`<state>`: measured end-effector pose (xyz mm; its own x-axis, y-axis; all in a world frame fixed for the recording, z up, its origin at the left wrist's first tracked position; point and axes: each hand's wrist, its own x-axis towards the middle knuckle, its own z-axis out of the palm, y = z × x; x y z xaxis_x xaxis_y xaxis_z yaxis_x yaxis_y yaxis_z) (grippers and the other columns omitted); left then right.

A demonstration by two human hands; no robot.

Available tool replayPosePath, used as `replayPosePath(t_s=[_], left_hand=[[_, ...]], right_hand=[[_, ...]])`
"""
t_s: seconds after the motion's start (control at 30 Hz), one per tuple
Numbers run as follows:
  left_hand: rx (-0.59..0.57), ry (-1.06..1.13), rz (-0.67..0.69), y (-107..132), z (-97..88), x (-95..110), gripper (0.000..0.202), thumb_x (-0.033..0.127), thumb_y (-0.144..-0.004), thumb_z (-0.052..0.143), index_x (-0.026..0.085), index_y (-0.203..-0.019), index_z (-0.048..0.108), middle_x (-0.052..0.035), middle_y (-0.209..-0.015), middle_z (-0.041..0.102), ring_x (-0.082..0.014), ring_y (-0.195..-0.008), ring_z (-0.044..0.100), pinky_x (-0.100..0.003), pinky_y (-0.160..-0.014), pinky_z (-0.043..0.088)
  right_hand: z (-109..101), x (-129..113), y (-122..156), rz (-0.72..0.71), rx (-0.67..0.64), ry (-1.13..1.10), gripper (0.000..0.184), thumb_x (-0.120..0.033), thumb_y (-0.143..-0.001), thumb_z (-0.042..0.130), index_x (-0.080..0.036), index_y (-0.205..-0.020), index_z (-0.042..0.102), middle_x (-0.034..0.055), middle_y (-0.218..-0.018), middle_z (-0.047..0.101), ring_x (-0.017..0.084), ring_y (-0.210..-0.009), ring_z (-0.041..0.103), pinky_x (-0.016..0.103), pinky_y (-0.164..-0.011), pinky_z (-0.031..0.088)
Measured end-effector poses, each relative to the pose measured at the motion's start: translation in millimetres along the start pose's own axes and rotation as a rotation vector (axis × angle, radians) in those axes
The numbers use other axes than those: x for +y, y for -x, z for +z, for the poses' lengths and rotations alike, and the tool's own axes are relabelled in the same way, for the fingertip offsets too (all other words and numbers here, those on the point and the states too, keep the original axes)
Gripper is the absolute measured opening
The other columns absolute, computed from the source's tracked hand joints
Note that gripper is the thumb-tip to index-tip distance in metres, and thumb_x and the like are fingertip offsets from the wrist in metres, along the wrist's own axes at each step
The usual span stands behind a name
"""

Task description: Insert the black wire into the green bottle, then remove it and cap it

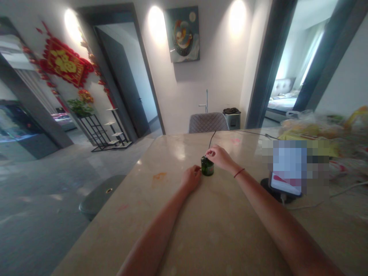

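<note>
A small dark green glass jar (207, 167) stands upright on the table, between my two hands. My right hand (219, 156) is over the jar's mouth, its fingertips pinched together at the rim. A tiny pale thing seems to show at those fingertips, too small to name. My left hand (192, 178) rests on the table just left of the jar, its fingers curled in. A small pale spot shows between its fingertips and the jar; I cannot tell whether it is held or whether the fingers touch the glass.
A phone (287, 184) stands on a dark round stand at the right, partly blurred out. Behind it lie crumpled plastic bags (304, 124). A thin black cable (244, 131) runs along the far edge, near a grey chair (208, 122). A grey stool (100, 195) is at the left.
</note>
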<state>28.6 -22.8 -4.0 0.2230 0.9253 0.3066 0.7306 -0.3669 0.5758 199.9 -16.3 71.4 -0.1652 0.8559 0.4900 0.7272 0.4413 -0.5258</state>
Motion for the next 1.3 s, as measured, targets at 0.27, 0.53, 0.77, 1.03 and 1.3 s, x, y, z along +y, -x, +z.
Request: replayPosePath(t_s=[0.27, 0.53, 0.77, 1.03, 1.3], left_hand=[[0.005, 0.034, -0.016, -0.1, -2.5, 3.1, 0.021, 0.027, -0.078, 0.047, 0.02, -0.092, 0.062, -0.0056, -0.092, 0.067, -0.0179, -0.086, 0.059, -0.028, -0.079, 0.043], [0.019, 0.037, -0.034, -1.1, -1.7, 1.4, 0.023, 0.023, -0.077, 0.044, 0.019, -0.092, 0.062, -0.0057, -0.092, 0.067, -0.0176, -0.086, 0.059, -0.03, -0.081, 0.042], [0.172, 0.399, -0.258, -15.3, 1.2, -19.6, 0.041, 0.002, -0.058, 0.035, 0.013, -0.088, 0.06, -0.0057, -0.084, 0.068, -0.0138, -0.082, 0.061, -0.029, -0.079, 0.046], [0.221, 0.461, -0.293, -13.8, -0.5, -17.1, 0.028, 0.009, -0.066, 0.037, 0.014, -0.083, 0.059, -0.0057, -0.081, 0.068, -0.0139, -0.08, 0.062, -0.03, -0.078, 0.047], [0.238, 0.486, -0.294, -12.6, -2.4, -14.1, 0.022, 0.013, -0.069, 0.04, 0.014, -0.08, 0.059, -0.0062, -0.079, 0.068, -0.0144, -0.079, 0.062, -0.03, -0.078, 0.047]], right_hand=[[-11.4, 17.8, -5.9, 0.13, 0.004, -0.266, 0.021, -0.021, -0.078, 0.048, -0.014, -0.091, 0.063, 0.0055, -0.086, 0.066, 0.012, -0.073, 0.06, 0.023, -0.067, 0.046], [-18.0, 35.9, 2.8, 0.265, -0.321, -0.216, 0.043, -0.037, -0.07, 0.063, -0.011, -0.103, 0.055, 0.0108, -0.096, 0.064, 0.016, -0.081, 0.061, 0.024, -0.069, 0.046], [15.2, 18.6, 12.4, 0.281, -0.35, -0.068, 0.071, -0.051, -0.056, 0.07, -0.012, -0.111, 0.047, 0.0145, -0.106, 0.061, 0.024, -0.094, 0.059, 0.03, -0.078, 0.045], [38.6, 5.5, 19.7, 0.369, -0.094, 0.098, 0.077, -0.057, -0.054, 0.068, -0.014, -0.113, 0.044, 0.0162, -0.101, 0.063, 0.029, -0.097, 0.059, 0.034, -0.076, 0.045], [67.2, 22.3, 5.2, 0.369, 0.019, -0.074, 0.073, -0.046, -0.057, 0.069, -0.012, -0.113, 0.038, 0.0174, -0.102, 0.06, 0.025, -0.095, 0.059, 0.033, -0.078, 0.044]])
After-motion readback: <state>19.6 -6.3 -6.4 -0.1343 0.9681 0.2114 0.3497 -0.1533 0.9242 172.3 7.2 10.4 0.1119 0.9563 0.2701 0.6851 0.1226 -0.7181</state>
